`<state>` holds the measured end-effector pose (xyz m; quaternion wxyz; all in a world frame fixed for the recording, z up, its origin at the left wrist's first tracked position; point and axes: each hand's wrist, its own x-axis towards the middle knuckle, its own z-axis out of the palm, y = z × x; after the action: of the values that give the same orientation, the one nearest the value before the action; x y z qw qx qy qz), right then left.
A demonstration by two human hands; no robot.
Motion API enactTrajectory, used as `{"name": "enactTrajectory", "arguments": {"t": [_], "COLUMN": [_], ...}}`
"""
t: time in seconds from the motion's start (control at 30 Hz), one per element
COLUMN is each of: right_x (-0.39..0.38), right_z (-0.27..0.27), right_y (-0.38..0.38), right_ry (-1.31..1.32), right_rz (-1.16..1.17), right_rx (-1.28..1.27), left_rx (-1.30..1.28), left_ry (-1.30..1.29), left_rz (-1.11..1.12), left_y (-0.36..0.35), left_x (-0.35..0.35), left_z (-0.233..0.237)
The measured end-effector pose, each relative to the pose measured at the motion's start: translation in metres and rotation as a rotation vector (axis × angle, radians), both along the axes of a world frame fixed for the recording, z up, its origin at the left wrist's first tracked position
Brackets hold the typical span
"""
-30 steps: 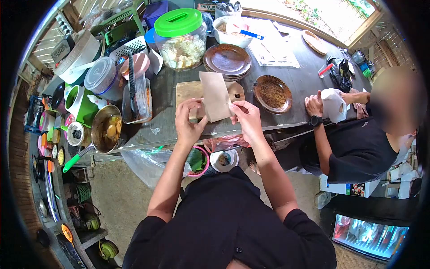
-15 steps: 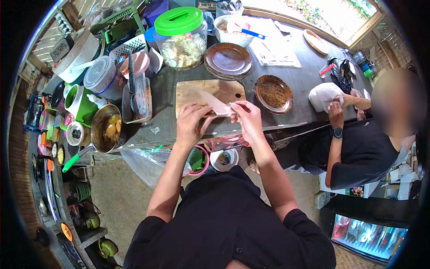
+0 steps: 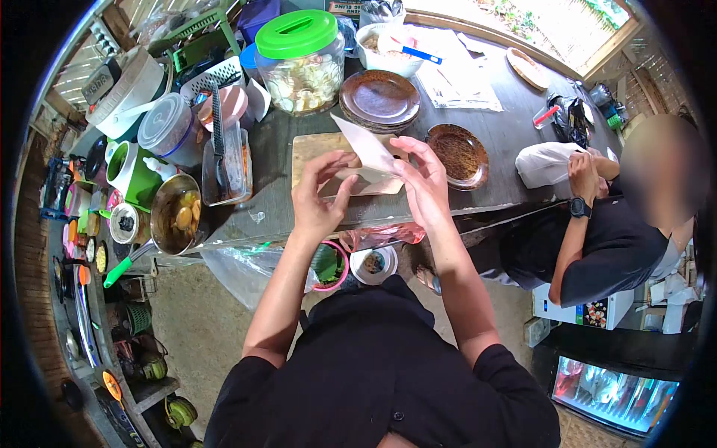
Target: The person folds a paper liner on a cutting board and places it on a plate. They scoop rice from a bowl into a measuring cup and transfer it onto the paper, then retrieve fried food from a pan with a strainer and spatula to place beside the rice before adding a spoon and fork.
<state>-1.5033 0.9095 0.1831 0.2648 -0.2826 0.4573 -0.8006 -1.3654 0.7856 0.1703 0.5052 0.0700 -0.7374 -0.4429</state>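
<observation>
A pale folded sheet of paper [image 3: 364,148] stands up at a slant over the wooden cutting board [image 3: 308,142], its pointed end upward and its lower flap spread near the board's front edge. At its right side, the thumb and fingers of my right hand [image 3: 426,183] hold the paper. My left hand [image 3: 317,198] is on the other side, fingers bent and thumb well apart, with the fingertips close to the paper. Behind the board is a stack of brown plates [image 3: 379,97], and a speckled brown plate [image 3: 457,155] lies to the right.
A green-lidded jar [image 3: 300,67] and a white bowl [image 3: 388,52] stand at the back. To the left are a clear container [image 3: 237,168] and a pan [image 3: 175,213] with food. At the right, another person [image 3: 597,239] holds a white bundle [image 3: 544,164].
The paper has swung more upright and its lower flap has opened out. My left hand's fingers have spread from the paper. The other person's hands have moved to the right.
</observation>
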Motion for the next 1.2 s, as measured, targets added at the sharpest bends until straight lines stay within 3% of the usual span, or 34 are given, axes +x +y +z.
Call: {"name": "enactTrajectory", "arguments": {"t": [0.07,0.13,0.2,0.27,0.4,0.47,0.53,0.6,0.67,0.7,0.77,0.97,1.2], "right_x": [-0.008,-0.014,-0.019,-0.026,-0.037,-0.039,-0.037,-0.039,-0.042,-0.043,-0.047,-0.049,-0.054], "right_z": [-0.017,-0.027,-0.038,-0.050,-0.065,-0.072,-0.077,-0.078,-0.078,-0.079,-0.080,-0.083,-0.086], "right_y": [-0.009,-0.017,-0.024,-0.035,-0.047,-0.048,-0.052,-0.055,-0.061,-0.063,-0.069,-0.072,-0.075], "right_ry": [0.014,0.003,0.140,0.155,0.301,1.143,1.117,1.096,1.127,1.159,1.181,1.243,1.196], "right_rz": [0.004,0.013,0.049,0.071,0.110,-0.145,-0.121,-0.037,-0.039,-0.043,-0.014,0.086,0.157], "right_rx": [0.079,0.151,0.448,0.469,0.644,0.526,0.491,0.571,0.556,0.543,0.517,0.518,0.490], "left_rx": [-0.031,0.301,0.275,0.228,0.377,0.388,0.493,0.384,0.066,0.068,-0.360,-0.531,-0.542], "left_ry": [-0.117,-0.472,-0.477,-0.491,-0.441,-0.432,-0.415,-0.480,-0.602,-0.607,-0.542,-0.751,-0.732], "left_rz": [0.063,0.029,0.011,-0.015,0.047,0.075,0.084,0.146,0.297,0.299,0.461,0.335,0.337], "left_y": [-0.006,-0.007,-0.009,-0.012,-0.027,-0.037,-0.039,-0.044,-0.048,-0.048,-0.050,-0.062,-0.064], "left_x": [0.000,-0.001,-0.003,-0.003,-0.012,-0.013,-0.012,-0.012,-0.009,-0.008,-0.011,-0.017,-0.019], "left_z": [-0.019,-0.030,-0.043,-0.056,-0.078,-0.087,-0.081,-0.082,-0.072,-0.064,-0.052,-0.066,-0.071]}}
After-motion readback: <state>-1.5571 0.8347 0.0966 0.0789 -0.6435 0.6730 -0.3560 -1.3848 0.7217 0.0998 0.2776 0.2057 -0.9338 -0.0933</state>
